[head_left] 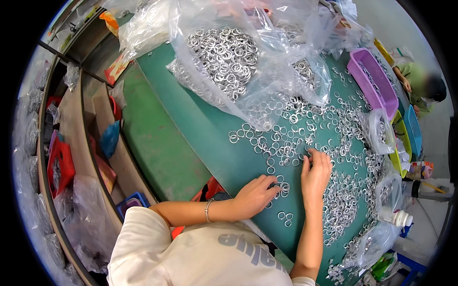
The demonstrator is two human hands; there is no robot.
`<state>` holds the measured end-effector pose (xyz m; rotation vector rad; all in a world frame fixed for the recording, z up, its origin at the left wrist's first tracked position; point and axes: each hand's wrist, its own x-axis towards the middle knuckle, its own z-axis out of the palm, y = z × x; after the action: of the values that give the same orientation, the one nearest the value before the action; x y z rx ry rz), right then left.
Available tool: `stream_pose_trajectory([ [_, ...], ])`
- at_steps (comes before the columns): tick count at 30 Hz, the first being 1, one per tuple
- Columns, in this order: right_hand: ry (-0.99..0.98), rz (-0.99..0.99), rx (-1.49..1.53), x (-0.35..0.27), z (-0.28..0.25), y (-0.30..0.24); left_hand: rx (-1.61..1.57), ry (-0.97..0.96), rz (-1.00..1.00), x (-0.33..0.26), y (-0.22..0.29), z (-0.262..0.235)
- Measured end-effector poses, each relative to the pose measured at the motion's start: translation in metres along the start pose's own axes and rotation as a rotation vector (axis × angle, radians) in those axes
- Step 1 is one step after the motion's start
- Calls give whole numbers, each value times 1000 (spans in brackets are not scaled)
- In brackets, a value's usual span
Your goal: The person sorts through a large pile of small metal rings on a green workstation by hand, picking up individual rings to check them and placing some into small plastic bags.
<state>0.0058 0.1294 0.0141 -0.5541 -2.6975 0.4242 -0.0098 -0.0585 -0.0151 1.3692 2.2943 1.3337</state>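
Many small silver metal rings [341,200] are spread over the green table [200,124]. My left hand [256,195] is at the near edge with its fingers curled and pressed together at a small group of rings [283,187]; a ring seems to be at its fingertips, partly hidden. To its right, my right hand [316,171] hovers low over the table, thumb and forefinger apart, beside scattered rings [286,150]. I see nothing held in it. A few rings [285,219] lie in a small cluster between my forearms.
A large clear plastic bag [267,95] full of rings stands at the back. At the far right are a purple basket [355,71], green and blue bins [412,128], a white bottle [400,218] and another person [420,83]. Shelves with a red bin [67,164] are left.
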Motion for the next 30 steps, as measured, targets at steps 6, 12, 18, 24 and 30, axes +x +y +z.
stream_pose_trajectory([
  [6, 8, -354, 253, 44, 39, -43, 249, 311, -147, 38, -39, -51],
  [12, 28, -441, 195, 59, 63, -43, 457, 325, -140, 75, -82, -55],
  [18, -89, -276, 335, 5, 4, -13, 338, 341, -126, 66, -90, -56],
  [24, -310, -243, 311, -42, -26, 3, 453, 132, -23, 73, -74, -58],
  [30, -232, -193, 462, -37, -22, -4, 340, 78, -41, 81, -80, -69],
])
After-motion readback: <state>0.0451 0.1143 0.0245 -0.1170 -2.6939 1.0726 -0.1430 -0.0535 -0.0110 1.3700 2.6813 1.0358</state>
